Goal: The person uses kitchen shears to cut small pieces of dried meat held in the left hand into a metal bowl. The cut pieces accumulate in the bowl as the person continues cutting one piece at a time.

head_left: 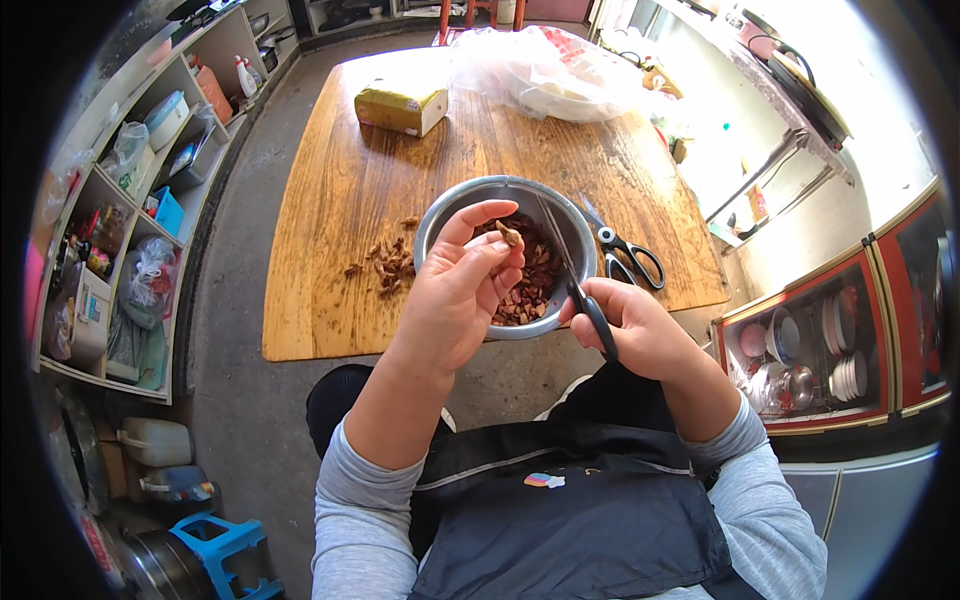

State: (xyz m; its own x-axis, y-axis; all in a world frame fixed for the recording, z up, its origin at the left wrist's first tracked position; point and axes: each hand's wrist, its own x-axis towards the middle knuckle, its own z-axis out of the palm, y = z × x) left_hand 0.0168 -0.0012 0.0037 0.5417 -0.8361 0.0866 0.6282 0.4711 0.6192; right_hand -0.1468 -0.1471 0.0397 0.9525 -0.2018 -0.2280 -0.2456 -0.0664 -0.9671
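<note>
Between the thumb and fingers of my left hand (465, 277) is a small brown dried piece (509, 234), held above a steel bowl (430, 217). My right hand (630, 322) grips a pair of black-handled scissors (596, 319); their blades look together and point up and left over the bowl's right side. Reddish-brown dried pieces (536, 281) fill the bottom of the bowl, partly hidden by my left hand. Left of the bowl lies a loose heap of lighter brown dried pieces (390, 266). A second pair of scissors (630, 251) with black and white handles rests right of the bowl.
The bowl stands at the near edge of a wooden table (330, 195). Farther back are a yellow tissue pack (397, 109) and a white bowl (562, 97) under a plastic bag (480, 60). Shelves (150, 180) line the left; a dish cabinet (810, 345) stands right. A blue stool (225, 551) is lower left.
</note>
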